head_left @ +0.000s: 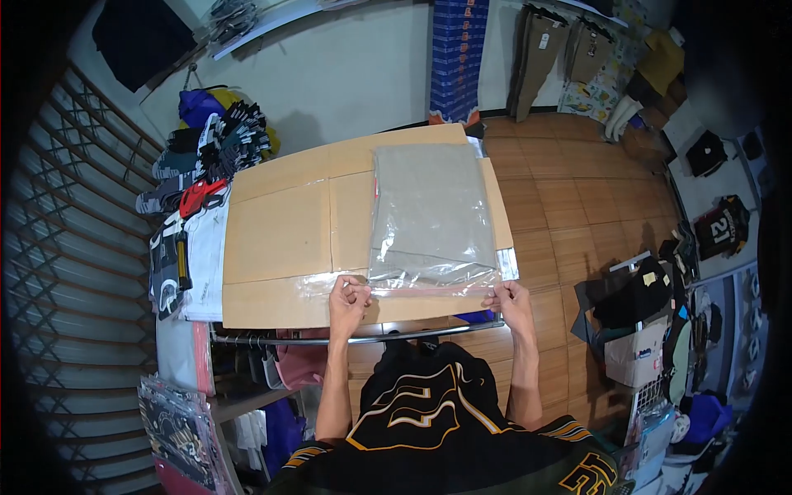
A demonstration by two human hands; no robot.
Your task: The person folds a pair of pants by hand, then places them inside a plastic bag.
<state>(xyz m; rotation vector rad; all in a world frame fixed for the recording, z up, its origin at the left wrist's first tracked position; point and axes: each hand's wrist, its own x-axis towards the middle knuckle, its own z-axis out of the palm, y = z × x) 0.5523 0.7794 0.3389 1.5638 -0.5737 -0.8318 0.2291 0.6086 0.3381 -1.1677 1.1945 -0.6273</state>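
Observation:
A folded grey-beige garment lies flat inside a clear plastic bag (pixel 431 210) on a sheet of cardboard (pixel 276 239). My left hand (pixel 350 302) pinches the bag's near left corner, fingers curled. At the near right corner, my right hand (pixel 509 302) grips the bag's edge between thumb and fingers. The bag's near edge, with a reddish strip along it, is stretched straight between both hands. Glare on the plastic hides some of the garment's detail.
Left of the cardboard are piled socks (pixel 235 140), a red-handled tool (pixel 200 196) and packaged items. A metal rail (pixel 388 337) runs along the near edge, with hanging clothes below. Stacked goods (pixel 635 305) stand on the right, beside the tiled floor (pixel 569 206).

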